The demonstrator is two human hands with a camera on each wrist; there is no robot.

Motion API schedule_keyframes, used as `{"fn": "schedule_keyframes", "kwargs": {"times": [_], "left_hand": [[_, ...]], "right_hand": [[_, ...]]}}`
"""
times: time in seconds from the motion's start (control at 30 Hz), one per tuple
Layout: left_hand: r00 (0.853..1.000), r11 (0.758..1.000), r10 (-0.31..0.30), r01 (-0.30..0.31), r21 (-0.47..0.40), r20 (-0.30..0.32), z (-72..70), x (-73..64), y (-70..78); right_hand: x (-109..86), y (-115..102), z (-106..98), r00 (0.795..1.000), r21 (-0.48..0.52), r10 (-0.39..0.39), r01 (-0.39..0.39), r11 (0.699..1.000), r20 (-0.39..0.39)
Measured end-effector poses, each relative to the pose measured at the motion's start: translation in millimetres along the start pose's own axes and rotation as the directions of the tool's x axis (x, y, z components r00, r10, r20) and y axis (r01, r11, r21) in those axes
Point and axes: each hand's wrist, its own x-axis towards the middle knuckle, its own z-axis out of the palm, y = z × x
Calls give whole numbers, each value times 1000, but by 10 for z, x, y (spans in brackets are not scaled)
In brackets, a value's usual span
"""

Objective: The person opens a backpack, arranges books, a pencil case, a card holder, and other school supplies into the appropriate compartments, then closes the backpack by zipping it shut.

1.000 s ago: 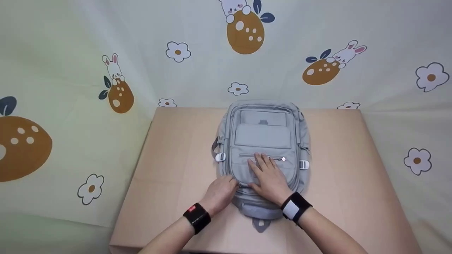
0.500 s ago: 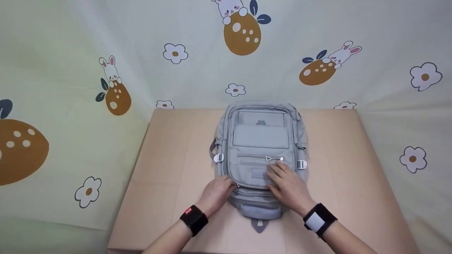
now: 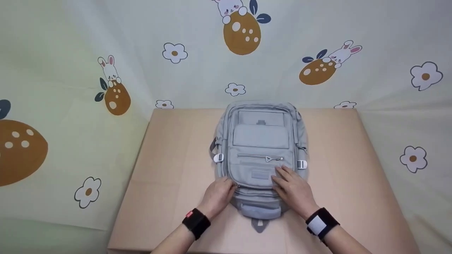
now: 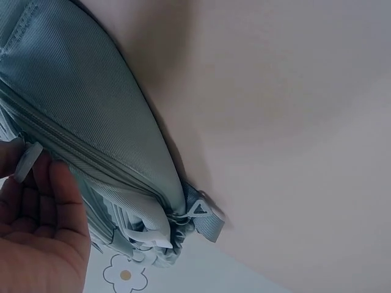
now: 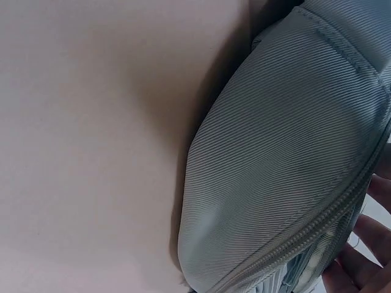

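A grey backpack (image 3: 261,135) lies front side up, its grab loop (image 3: 260,225) toward the person. At the lower left corner of its front pocket, my left hand (image 3: 219,195) pinches a zipper pull (image 4: 28,162), seen between thumb and fingers in the left wrist view. My right hand (image 3: 295,190) rests on the pocket's lower right, fingers (image 3: 282,173) lightly bent near the fabric label (image 3: 260,174). In the right wrist view, the fingertips lie along the bag's zipper edge (image 5: 299,241). A small front zipper with a triangular pull (image 3: 269,159) crosses the pocket above the hands.
The bag lies on a light brown tabletop (image 3: 169,155) that ends at a front edge near the person. White buckles (image 3: 302,164) sit on both sides of the bag. A curtain (image 3: 197,70) with rabbits and flowers surrounds the table.
My right hand has slid from the middle of the front pocket to its lower right, uncovering the label and the triangular pull. The left hand stays at the lower left corner.
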Motion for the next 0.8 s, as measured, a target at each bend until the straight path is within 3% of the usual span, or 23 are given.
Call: {"fn": "schedule_keyframes", "kwargs": {"times": [0.33, 0.6, 0.7, 0.8], "left_hand": [[997, 997, 78, -77, 14, -14, 110, 73, 202], [984, 971, 156, -169, 168, 89, 240, 272, 497], [982, 970, 144, -164, 180, 122, 260, 320, 557], [985, 987, 102, -118, 113, 137, 239, 331, 575]], "right_hand": [[-24, 14, 12, 1000, -1, -2, 2, 1000, -24], [-30, 3, 30, 999, -4, 2, -2, 1000, -32], [-31, -4, 45, 1000, -12, -4, 4, 1000, -29], [-25, -41, 53, 999, -4, -18, 18, 1000, -39]]}}
